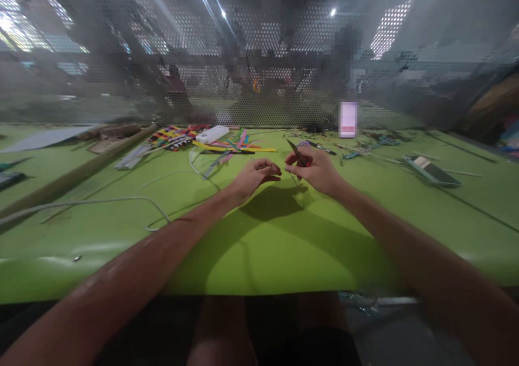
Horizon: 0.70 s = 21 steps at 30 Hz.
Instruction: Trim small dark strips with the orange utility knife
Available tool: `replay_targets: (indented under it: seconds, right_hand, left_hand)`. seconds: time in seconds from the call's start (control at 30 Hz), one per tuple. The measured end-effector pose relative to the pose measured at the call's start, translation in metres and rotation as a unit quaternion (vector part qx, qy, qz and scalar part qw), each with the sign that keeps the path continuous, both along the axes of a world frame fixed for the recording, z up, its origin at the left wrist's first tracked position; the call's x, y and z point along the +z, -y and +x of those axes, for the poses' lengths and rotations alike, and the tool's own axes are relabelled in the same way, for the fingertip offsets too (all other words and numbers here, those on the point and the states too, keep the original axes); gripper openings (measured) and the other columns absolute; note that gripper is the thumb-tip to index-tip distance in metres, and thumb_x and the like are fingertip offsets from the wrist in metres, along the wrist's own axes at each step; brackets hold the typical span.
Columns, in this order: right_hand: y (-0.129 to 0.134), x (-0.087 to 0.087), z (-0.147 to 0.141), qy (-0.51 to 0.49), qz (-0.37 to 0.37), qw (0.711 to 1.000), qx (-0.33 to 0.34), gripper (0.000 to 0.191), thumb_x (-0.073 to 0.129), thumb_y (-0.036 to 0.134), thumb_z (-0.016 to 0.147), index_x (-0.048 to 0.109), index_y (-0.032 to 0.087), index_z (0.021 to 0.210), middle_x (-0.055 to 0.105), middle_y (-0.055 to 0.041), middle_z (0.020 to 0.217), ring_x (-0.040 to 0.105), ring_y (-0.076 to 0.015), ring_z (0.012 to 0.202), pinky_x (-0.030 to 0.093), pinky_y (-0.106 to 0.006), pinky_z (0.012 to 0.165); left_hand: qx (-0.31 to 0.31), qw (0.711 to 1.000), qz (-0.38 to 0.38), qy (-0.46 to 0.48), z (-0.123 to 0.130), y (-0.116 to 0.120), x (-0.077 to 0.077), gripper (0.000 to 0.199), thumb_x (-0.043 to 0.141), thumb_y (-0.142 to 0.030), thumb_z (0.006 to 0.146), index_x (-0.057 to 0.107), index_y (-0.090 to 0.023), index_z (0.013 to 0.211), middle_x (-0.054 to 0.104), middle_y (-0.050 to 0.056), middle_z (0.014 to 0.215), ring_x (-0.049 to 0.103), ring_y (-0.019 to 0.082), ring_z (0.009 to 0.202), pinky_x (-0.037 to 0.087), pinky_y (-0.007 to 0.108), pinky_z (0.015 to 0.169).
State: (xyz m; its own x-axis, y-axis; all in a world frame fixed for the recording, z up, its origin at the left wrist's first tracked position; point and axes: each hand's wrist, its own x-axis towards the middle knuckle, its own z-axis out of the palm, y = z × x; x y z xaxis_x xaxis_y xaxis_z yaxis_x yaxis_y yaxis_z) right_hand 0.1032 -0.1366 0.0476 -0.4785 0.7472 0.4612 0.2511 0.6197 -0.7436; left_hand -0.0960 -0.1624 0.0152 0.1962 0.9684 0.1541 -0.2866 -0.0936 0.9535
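Over the middle of the green tabletop (pixel 259 258), my two hands are close together but apart. My right hand (pixel 318 170) is closed around red-handled scissors (pixel 297 151), their dark pointed blade angled up and to the left. Most of the handle is hidden in my palm. A thin strand (pixel 292 178) shows below my right thumb and fingertips; where it ends I cannot make out. My left hand (pixel 257 177) has its fingers loosely bent, with a gap between them and the thumb, and nothing visible inside.
Coloured strips (pixel 235 148) lie beyond my left hand, beside a white device (pixel 212 134) and a multicoloured woven piece (pixel 172 138). A white cable (pixel 121 199) crosses the left side. Right are a phone (pixel 432 170), a pen (pixel 322 147) and scraps. A perforated metal panel (pixel 267 101) stands behind.
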Motion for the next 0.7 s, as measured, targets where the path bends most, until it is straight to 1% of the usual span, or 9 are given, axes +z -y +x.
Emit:
replay_targets:
  seconds: [0.07, 0.17, 0.27, 0.33, 0.43, 0.5, 0.57, 0.63, 0.7]
  right_hand:
    - [0.003, 0.0, 0.0, 0.018, 0.018, 1.0, 0.003, 0.035, 0.078, 0.051, 0.084, 0.069, 0.018, 0.085, 0.058, 0.0007, 0.07, 0.045, -0.0113, 0.058, 0.035, -0.028, 0.055]
    - [0.006, -0.001, -0.001, 0.049, 0.051, 0.997, 0.003, 0.024, 0.074, 0.042, 0.088, 0.072, 0.018, 0.087, 0.061, 0.0, 0.071, 0.045, -0.012, 0.06, 0.035, -0.028, 0.058]
    - [0.008, -0.002, -0.001, 0.064, 0.064, 0.996, -0.003, 0.016, 0.071, 0.034, 0.086, 0.073, 0.019, 0.089, 0.067, -0.0019, 0.076, 0.046, -0.0128, 0.062, 0.035, -0.028, 0.059]
    - [0.008, -0.002, -0.001, 0.063, 0.06, 0.996, -0.009, 0.015, 0.071, 0.034, 0.086, 0.074, 0.019, 0.088, 0.068, -0.002, 0.076, 0.046, -0.0128, 0.062, 0.034, -0.028, 0.058]
    - [0.009, -0.001, -0.002, 0.04, 0.056, 0.998, -0.01, 0.016, 0.073, 0.035, 0.085, 0.074, 0.019, 0.086, 0.063, 0.0001, 0.069, 0.045, -0.0121, 0.06, 0.034, -0.028, 0.057]
    - [0.011, 0.0, -0.004, 0.022, 0.045, 0.999, -0.004, 0.015, 0.073, 0.034, 0.085, 0.074, 0.02, 0.086, 0.062, 0.0011, 0.067, 0.046, -0.0118, 0.058, 0.034, -0.027, 0.055]
    - [0.013, 0.001, -0.004, 0.01, 0.031, 0.999, 0.004, 0.013, 0.073, 0.034, 0.086, 0.074, 0.02, 0.086, 0.063, 0.0009, 0.068, 0.047, -0.0117, 0.057, 0.035, -0.028, 0.054]
    - [0.015, 0.002, -0.005, 0.011, 0.02, 1.0, 0.01, 0.014, 0.073, 0.035, 0.087, 0.074, 0.021, 0.086, 0.064, -0.0004, 0.071, 0.048, -0.0122, 0.057, 0.037, -0.028, 0.054]
    - [0.016, 0.002, -0.004, 0.014, 0.018, 1.0, 0.015, 0.017, 0.074, 0.037, 0.087, 0.075, 0.02, 0.086, 0.065, -0.0012, 0.072, 0.05, -0.0127, 0.059, 0.038, -0.028, 0.055]
  left_hand:
    - [-0.003, 1.0, 0.003, -0.008, 0.0, 0.001, 0.002, 0.007, 0.071, -0.014, 0.081, 0.068, -0.013, 0.074, 0.072, 0.005, 0.085, 0.069, 0.015, 0.083, 0.057, 0.035, 0.089]
    - [0.036, 0.997, 0.035, -0.052, -0.001, 0.0, 0.003, 0.004, 0.069, -0.017, 0.085, 0.069, -0.014, 0.087, 0.073, 0.006, 0.095, 0.068, 0.016, 0.091, 0.056, 0.034, 0.087]
    - [0.083, 0.987, 0.09, -0.109, -0.001, -0.002, 0.004, 0.016, 0.068, -0.017, 0.087, 0.067, -0.015, 0.103, 0.074, 0.008, 0.105, 0.067, 0.018, 0.1, 0.053, 0.033, 0.092]
    - [0.086, 0.984, 0.11, -0.112, 0.0, -0.002, 0.003, 0.024, 0.07, -0.016, 0.085, 0.067, -0.016, 0.11, 0.074, 0.01, 0.111, 0.066, 0.019, 0.106, 0.052, 0.034, 0.096]
    - [0.02, 0.996, 0.074, -0.048, 0.002, 0.001, 0.002, 0.026, 0.071, -0.018, 0.086, 0.066, -0.016, 0.111, 0.074, 0.01, 0.11, 0.068, 0.02, 0.104, 0.054, 0.036, 0.096]
    - [-0.052, 0.999, 0.015, -0.004, 0.003, 0.004, 0.002, 0.018, 0.067, -0.026, 0.091, 0.067, -0.016, 0.105, 0.074, 0.009, 0.101, 0.07, 0.021, 0.096, 0.056, 0.038, 0.093]
    - [-0.113, 0.993, -0.036, 0.008, 0.004, 0.007, 0.003, 0.022, 0.064, -0.037, 0.096, 0.068, -0.015, 0.098, 0.073, 0.009, 0.094, 0.071, 0.022, 0.091, 0.057, 0.038, 0.088]
    - [-0.14, 0.988, -0.063, 0.008, 0.003, 0.009, 0.004, 0.029, 0.066, -0.044, 0.096, 0.069, -0.016, 0.092, 0.071, 0.008, 0.089, 0.069, 0.02, 0.086, 0.056, 0.034, 0.08]
    - [-0.138, 0.988, -0.069, 0.009, 0.003, 0.011, 0.005, 0.03, 0.073, -0.046, 0.093, 0.069, -0.016, 0.09, 0.067, 0.005, 0.084, 0.065, 0.016, 0.079, 0.054, 0.03, 0.073]
